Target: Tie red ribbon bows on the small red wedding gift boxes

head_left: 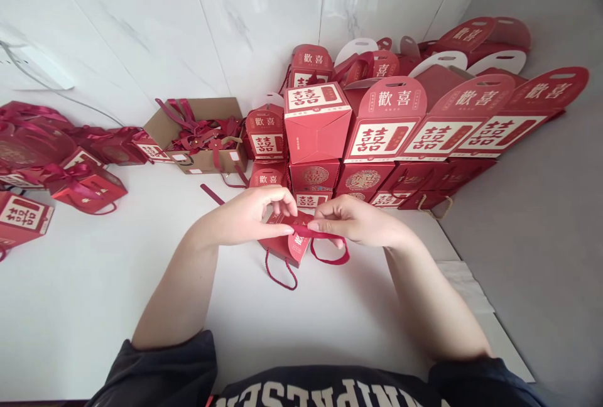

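A small red gift box [282,247] lies in front of me on the white table, partly covered by my hands. A dark red twisted cord handle hangs from its near side. Across its top runs a red ribbon [334,261], which forms a loop on the right. My left hand [264,215] is curled over the box, thumb tip on the ribbon at the middle; its fingertips are partly hidden. My right hand [348,218] pinches the ribbon between thumb and fingers, just beside the left. A loose ribbon end [211,194] sticks out beyond my left hand.
Behind my hands stand stacked red gift boxes [386,118], several with tall handle flaps, reaching the right wall. A cardboard carton [193,165] of red ribbons sits back left. More ribboned boxes [89,187] crowd the far left. A cable [61,93] runs along the marbled wall.
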`<action>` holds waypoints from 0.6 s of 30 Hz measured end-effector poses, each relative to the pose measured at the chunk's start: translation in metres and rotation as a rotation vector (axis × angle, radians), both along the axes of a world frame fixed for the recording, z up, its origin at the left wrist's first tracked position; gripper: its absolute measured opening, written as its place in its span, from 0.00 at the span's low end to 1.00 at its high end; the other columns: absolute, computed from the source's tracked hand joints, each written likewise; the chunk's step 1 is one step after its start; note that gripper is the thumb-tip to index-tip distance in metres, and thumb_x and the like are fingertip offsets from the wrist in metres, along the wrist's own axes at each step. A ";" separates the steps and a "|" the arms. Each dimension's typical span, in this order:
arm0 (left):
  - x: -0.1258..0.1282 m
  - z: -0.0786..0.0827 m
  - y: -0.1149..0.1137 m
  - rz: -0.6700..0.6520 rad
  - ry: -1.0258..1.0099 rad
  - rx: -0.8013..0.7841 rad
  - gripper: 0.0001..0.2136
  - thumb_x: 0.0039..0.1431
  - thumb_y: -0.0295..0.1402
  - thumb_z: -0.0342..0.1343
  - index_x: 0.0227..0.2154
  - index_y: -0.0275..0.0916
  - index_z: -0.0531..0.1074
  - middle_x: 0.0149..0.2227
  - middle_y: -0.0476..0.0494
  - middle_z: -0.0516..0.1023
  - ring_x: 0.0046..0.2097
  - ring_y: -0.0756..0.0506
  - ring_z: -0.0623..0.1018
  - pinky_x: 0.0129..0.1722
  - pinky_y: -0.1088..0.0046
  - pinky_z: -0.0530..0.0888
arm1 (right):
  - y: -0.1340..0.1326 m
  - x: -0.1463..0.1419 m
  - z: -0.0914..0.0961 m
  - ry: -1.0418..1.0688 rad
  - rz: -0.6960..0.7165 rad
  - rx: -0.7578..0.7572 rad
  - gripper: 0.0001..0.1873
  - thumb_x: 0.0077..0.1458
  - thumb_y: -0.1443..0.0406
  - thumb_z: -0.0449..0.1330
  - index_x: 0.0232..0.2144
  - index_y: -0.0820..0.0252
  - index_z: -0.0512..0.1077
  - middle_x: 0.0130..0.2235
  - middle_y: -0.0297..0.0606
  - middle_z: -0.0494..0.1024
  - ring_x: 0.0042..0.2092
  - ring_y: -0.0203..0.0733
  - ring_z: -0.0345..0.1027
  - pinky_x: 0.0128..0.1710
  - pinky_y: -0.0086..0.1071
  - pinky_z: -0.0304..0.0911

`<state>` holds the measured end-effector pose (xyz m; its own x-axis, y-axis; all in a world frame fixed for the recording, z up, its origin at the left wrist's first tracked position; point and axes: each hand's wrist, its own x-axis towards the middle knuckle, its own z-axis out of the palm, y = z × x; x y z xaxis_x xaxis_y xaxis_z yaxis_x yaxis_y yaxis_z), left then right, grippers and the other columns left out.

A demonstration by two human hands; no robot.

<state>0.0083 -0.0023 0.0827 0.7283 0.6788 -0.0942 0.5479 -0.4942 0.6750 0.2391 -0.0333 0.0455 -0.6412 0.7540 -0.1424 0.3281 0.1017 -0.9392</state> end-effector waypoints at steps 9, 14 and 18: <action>-0.007 -0.017 0.012 -0.037 0.202 0.110 0.08 0.56 0.34 0.54 0.38 0.45 0.74 0.60 0.48 0.62 0.61 0.41 0.63 0.60 0.61 0.62 | 0.006 0.005 -0.005 -0.103 0.032 -0.129 0.22 0.60 0.52 0.53 0.23 0.62 0.70 0.22 0.34 0.76 0.23 0.33 0.59 0.26 0.28 0.54; -0.006 -0.021 0.014 -0.055 0.240 0.091 0.11 0.57 0.36 0.54 0.43 0.48 0.73 0.63 0.50 0.59 0.64 0.40 0.60 0.62 0.60 0.61 | 0.005 0.004 -0.005 -0.131 -0.026 -0.063 0.23 0.61 0.52 0.52 0.22 0.61 0.69 0.23 0.34 0.77 0.24 0.33 0.60 0.26 0.28 0.53; -0.007 -0.021 0.014 -0.069 0.244 0.085 0.11 0.57 0.36 0.55 0.43 0.48 0.73 0.63 0.50 0.60 0.63 0.40 0.61 0.61 0.61 0.61 | 0.004 0.006 -0.003 -0.136 -0.053 -0.023 0.22 0.61 0.51 0.51 0.25 0.60 0.68 0.23 0.33 0.78 0.24 0.34 0.61 0.25 0.29 0.53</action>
<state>0.0015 0.0117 0.0618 0.7356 0.6417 -0.2173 0.6527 -0.5852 0.4812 0.2454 -0.0298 0.0422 -0.5741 0.7820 -0.2425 0.4567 0.0600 -0.8876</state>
